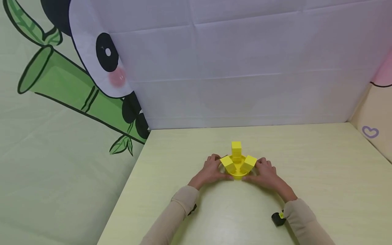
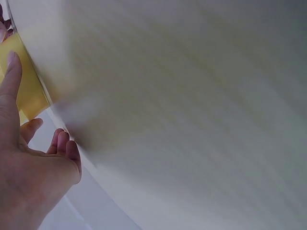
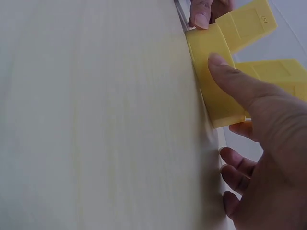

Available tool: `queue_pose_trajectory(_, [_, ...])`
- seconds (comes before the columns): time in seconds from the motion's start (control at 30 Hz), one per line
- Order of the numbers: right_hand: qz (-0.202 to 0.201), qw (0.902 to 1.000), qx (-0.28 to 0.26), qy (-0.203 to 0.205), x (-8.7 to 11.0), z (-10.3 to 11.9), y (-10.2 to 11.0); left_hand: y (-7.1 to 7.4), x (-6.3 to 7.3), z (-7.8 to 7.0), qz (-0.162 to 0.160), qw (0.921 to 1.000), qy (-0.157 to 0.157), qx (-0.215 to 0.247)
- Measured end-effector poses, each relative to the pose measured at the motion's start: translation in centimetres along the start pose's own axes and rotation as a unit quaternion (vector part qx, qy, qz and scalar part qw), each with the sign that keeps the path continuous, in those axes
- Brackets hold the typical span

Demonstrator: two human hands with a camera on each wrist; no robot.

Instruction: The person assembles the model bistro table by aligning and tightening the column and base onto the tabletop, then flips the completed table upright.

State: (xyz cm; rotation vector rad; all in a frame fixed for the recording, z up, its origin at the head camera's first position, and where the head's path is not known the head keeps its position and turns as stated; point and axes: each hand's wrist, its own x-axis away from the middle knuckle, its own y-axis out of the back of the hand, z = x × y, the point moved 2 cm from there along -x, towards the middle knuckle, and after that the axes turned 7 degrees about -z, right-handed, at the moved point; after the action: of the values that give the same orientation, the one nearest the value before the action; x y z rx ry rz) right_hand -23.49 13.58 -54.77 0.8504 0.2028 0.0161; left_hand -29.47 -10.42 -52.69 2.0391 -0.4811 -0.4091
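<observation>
A yellow plastic piece [image 1: 238,176] rests on the table, with a round, low base and three block-shaped arms rising and leaning outward from it. My left hand [image 1: 211,170] holds the base from the left, its thumb along the near side and fingers reaching round behind. From the right, my right hand [image 1: 265,174] grips the same base the same way. In the right wrist view, the thumb lies flat on the side of the base [image 3: 213,98], below two of the blocky arms [image 3: 247,26]. Only part of the base [image 2: 32,91] shows in the left wrist view, beside the thumb.
The pale wood table [image 1: 306,153] ends at a white cloth backdrop [image 1: 245,68] behind the hands. A printed green bamboo cloth [image 1: 61,187] hangs on the left. A small black device [image 1: 278,219] sits at the right sleeve's cuff.
</observation>
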Motion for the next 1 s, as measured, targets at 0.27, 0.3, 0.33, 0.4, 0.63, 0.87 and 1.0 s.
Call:
queue_pose_trajectory(0.27, [-0.006, 1.0, 0.007, -0.001, -0.2, -0.2, -0.2, 0.2, 0.1, 0.0, 0.001, 0.9998, 0.009, -0.016])
queue_pose_trajectory(0.3, [-0.006, 1.0, 0.008, -0.002, -0.2, -0.3, -0.3, 0.1, 0.0, 0.0, 0.003, 0.9998, 0.007, -0.019])
queue_pose_trajectory(0.33, [-0.006, 1.0, 0.007, -0.003, -0.2, -0.3, -0.3, 0.1, 0.0, 0.0, 0.005, 0.9998, 0.006, -0.02])
queue_pose_trajectory(0.4, [-0.006, 1.0, 0.004, -0.005, -0.2, -0.3, -0.2, 0.0, -0.1, 0.1, 0.006, 0.9998, 0.003, -0.016])
queue_pose_trajectory(0.63, [0.008, 0.998, -0.062, 0.003, 0.1, -0.2, 0.7, 0.0, 0.2, 0.0, 0.031, 0.9945, 0.024, 0.097])
queue_pose_trajectory(0.87, [0.073, 0.9751, -0.209, -0.014, 0.4, 0.8, 2.1, 0.9, 0.7, -0.6, 0.089, 0.9651, 0.061, 0.239])
queue_pose_trajectory(1.0, [0.082, 0.9705, -0.217, -0.066, 0.8, 1.7, 3.0, 1.5, 1.0, -1.1, 0.114, 0.9448, 0.081, 0.296])
